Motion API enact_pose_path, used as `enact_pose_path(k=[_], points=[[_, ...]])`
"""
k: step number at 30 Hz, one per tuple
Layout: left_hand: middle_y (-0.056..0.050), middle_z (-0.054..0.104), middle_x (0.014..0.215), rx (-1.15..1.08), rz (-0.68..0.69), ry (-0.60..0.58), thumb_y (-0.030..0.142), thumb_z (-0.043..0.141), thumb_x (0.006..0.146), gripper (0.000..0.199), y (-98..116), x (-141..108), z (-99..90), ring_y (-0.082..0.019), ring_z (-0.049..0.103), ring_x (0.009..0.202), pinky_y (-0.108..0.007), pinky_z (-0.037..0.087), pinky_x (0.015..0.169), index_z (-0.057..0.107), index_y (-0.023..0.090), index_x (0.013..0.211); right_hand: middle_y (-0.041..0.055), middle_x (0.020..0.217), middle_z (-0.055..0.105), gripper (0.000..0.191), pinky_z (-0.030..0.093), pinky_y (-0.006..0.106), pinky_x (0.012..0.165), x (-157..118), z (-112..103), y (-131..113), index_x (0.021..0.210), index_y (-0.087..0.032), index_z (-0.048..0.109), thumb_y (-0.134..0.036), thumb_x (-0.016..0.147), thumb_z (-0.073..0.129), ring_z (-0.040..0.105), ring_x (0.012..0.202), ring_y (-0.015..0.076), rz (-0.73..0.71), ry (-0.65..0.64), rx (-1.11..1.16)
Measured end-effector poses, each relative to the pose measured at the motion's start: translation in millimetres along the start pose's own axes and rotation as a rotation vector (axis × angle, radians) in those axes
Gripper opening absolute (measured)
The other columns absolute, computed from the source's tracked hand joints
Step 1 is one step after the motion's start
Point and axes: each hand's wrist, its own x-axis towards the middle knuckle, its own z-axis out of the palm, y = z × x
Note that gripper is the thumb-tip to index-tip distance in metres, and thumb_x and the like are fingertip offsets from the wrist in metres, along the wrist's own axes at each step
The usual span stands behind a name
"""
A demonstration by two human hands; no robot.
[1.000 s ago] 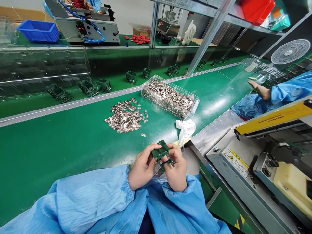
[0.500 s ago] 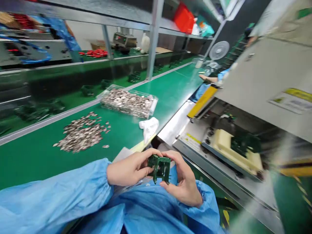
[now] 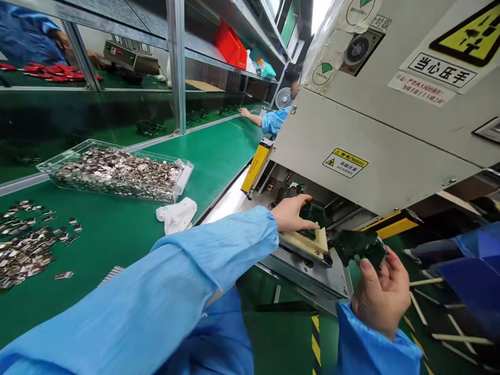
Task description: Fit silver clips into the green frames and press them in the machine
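Observation:
My left hand (image 3: 292, 213) reaches over a cream fixture (image 3: 321, 240) on the machine's bed. Its thumb and fingers are closed around the sides of a dark green plastic housing (image 3: 313, 212) seated there. Out to the right, my right hand (image 3: 385, 289) grips a second dark green housing (image 3: 361, 247) between thumb and fingers, slightly blurred and clear of the fixture. Above both hands hangs the machine's grey cover (image 3: 351, 140) with its warning labels.
On the green bench (image 3: 219, 140) stand a clear tray (image 3: 182, 179) of small metal pieces, a loose heap of such pieces (image 3: 27, 245) and a white cloth (image 3: 177, 214). Yellow guards (image 3: 255, 164) flank the machine opening. Farther back is a co-worker's arm (image 3: 269, 121).
My view has swung right toward the machine. My hands, earlier together on one green housing, have parted: the left is at the fixture, the right holds a housing off to the right.

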Motion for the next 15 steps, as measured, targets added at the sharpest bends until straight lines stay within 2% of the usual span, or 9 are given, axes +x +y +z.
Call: enact_pose_path(k=[3, 7, 9, 11, 12, 13, 15], points=[[-0.02, 0.057, 0.13, -0.217, 0.014, 0.081, 0.027, 0.083, 0.064, 0.082, -2.8, -33.6, -25.4, -0.031, 0.056, 0.122, -0.045, 0.048, 0.103, 0.045, 0.012, 0.136, 0.0119, 0.122, 0.063, 0.069, 0.041, 0.055, 0.105, 24.3, 23.5, -1.8, 0.131, -0.021, 0.052, -0.045, 0.072, 0.078, 0.057, 0.118, 0.0312, -0.05, -0.243, -0.134], [-0.013, 0.062, 0.123, -0.242, -0.104, 0.028, 0.025, 0.082, 0.067, 0.065, -12.2, -121.1, -77.3, -0.027, 0.061, 0.115, -0.044, 0.045, 0.106, 0.053, 0.015, 0.124, 0.0124, 0.114, 0.067, 0.067, 0.047, 0.05, 0.099, 52.1, 52.4, -0.4, 0.122, -0.02, 0.056, -0.052, 0.068, 0.078, 0.061, 0.112, 0.0323, 0.004, -0.686, -0.34], [-0.011, 0.062, 0.122, -0.21, -0.231, -0.006, 0.028, 0.081, 0.069, 0.06, -24.9, -162.8, -96.0, -0.026, 0.06, 0.116, -0.045, 0.044, 0.107, 0.054, 0.017, 0.122, 0.013, 0.115, 0.067, 0.065, 0.047, 0.048, 0.099, 59.4, 60.2, 0.6, 0.122, -0.019, 0.055, -0.056, 0.071, 0.074, 0.061, 0.112, 0.0321, 0.018, -0.831, -0.388], [-0.011, 0.058, 0.128, -0.186, -0.333, 0.004, 0.03, 0.081, 0.069, 0.059, -43.5, -191.2, -103.9, -0.027, 0.057, 0.122, -0.047, 0.04, 0.111, 0.055, 0.019, 0.121, 0.0141, 0.122, 0.064, 0.07, 0.047, 0.048, 0.1, 59.8, 59.6, 2.3, 0.129, -0.02, 0.05, -0.061, 0.076, 0.068, 0.058, 0.118, 0.0332, -0.014, -0.861, -0.444], [-0.011, 0.053, 0.134, -0.176, -0.362, 0.021, 0.03, 0.081, 0.068, 0.06, -53.9, -199.2, -103.8, -0.027, 0.053, 0.127, -0.047, 0.037, 0.113, 0.056, 0.02, 0.121, 0.0146, 0.128, 0.061, 0.074, 0.046, 0.049, 0.101, 56.9, 54.7, 3.7, 0.134, -0.02, 0.047, -0.064, 0.077, 0.064, 0.054, 0.123, 0.0345, -0.046, -0.835, -0.5], [-0.012, 0.046, 0.14, -0.165, -0.379, 0.036, 0.031, 0.082, 0.065, 0.062, -64.2, -203.1, -101.7, -0.029, 0.047, 0.132, -0.047, 0.034, 0.115, 0.057, 0.021, 0.121, 0.0152, 0.134, 0.056, 0.078, 0.044, 0.051, 0.102, 51.8, 46.1, 5.7, 0.139, -0.02, 0.044, -0.067, 0.079, 0.059, 0.05, 0.127, 0.0361, -0.073, -0.782, -0.579], [-0.014, 0.034, 0.15, -0.145, -0.392, 0.043, 0.032, 0.085, 0.06, 0.066, -81.5, -201.1, -94.5, -0.031, 0.035, 0.141, -0.047, 0.032, 0.115, 0.059, 0.022, 0.12, 0.0175, 0.142, 0.049, 0.082, 0.041, 0.055, 0.103, 35.8, 17.4, 11.3, 0.145, -0.019, 0.039, -0.071, 0.082, 0.048, 0.043, 0.133, 0.0392, -0.071, -0.584, -0.787]])
